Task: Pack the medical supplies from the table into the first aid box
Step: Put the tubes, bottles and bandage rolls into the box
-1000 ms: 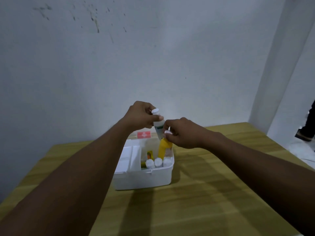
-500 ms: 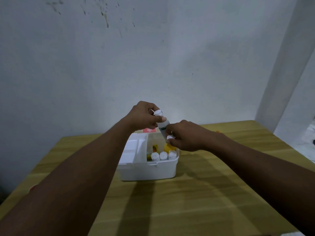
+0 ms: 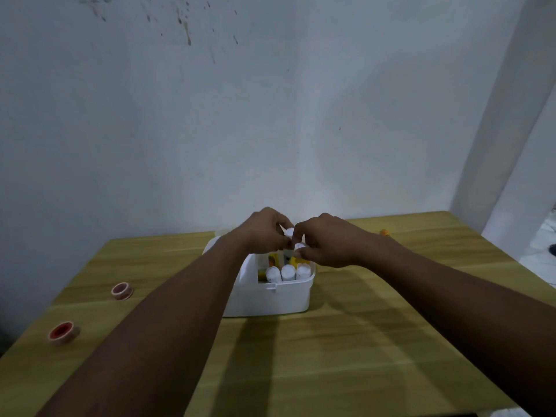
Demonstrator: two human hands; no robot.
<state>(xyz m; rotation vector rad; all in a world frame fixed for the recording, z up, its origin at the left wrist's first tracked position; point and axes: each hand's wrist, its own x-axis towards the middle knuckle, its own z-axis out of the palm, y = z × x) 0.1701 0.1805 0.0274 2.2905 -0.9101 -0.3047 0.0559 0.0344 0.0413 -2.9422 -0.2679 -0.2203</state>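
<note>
Pale grey plaster wall [image 3: 270, 115], flecked with dark marks near the top, stands behind a yellow-brown wood-grain table [image 3: 346, 356]. On the table sits an open white plastic first aid box [image 3: 270, 299]. Inside it, along the near wall, 3 white rolled bandages [image 3: 287, 272] stand upright side by side, touching one another; behind them show yellow packages [image 3: 293, 260], partly hidden by the hands. The left part of the box is covered by the left forearm. Above the box, the left hand [image 3: 263, 228] and right hand [image 3: 326, 243] meet, both with fingers curled closed around a small white-capped bottle [image 3: 293, 239]; only its white parts and a bit of dark label show between the fingers, so its exact tilt cannot be told. Both forearms reach forward from the bottom corners and converge over the box. To the left, well apart from the box, 2 small round red-centred tape rolls [image 3: 122, 291] lie on the table, the nearer one [image 3: 63, 331] close to the left edge. At the far right a small orange object [image 3: 384, 232] sits on the table, too small to identify.
</note>
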